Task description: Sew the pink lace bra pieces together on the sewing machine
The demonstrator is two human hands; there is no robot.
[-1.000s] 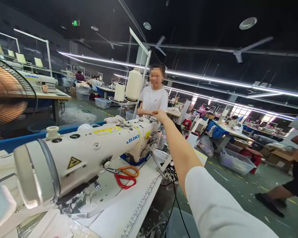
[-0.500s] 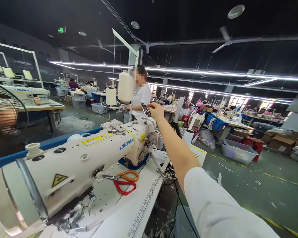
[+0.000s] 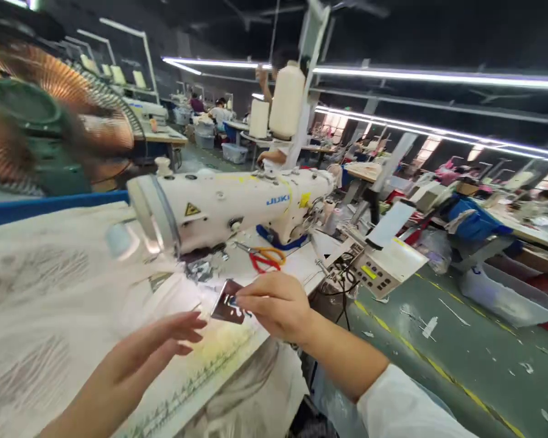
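Note:
My right hand (image 3: 274,304) pinches a small flat, dark, shiny piece (image 3: 228,302) with light marks or cut-outs; its exact kind is unclear. To its left, my left hand (image 3: 150,344) reaches over the table with fingers stretched out, apart from the piece and holding nothing. Behind both hands lies the white JUKI sewing machine (image 3: 251,204), a light glowing near its needle end. Scissors (image 3: 267,258) with one orange and one red handle rest on the machine bed beyond my right hand. White fabric (image 3: 36,292) spreads over the left side of the table.
A large fan (image 3: 31,115) stands at the left. Thread cones (image 3: 287,100) rise behind the machine, with a person partly hidden there. A control box (image 3: 379,267) sits right of the machine. Clear plastic bins (image 3: 516,295) and scraps lie on the floor.
My right hand has come back from the machine's far end to the near table, bringing the dark piece. My left hand has entered the view. The camera has turned left and down.

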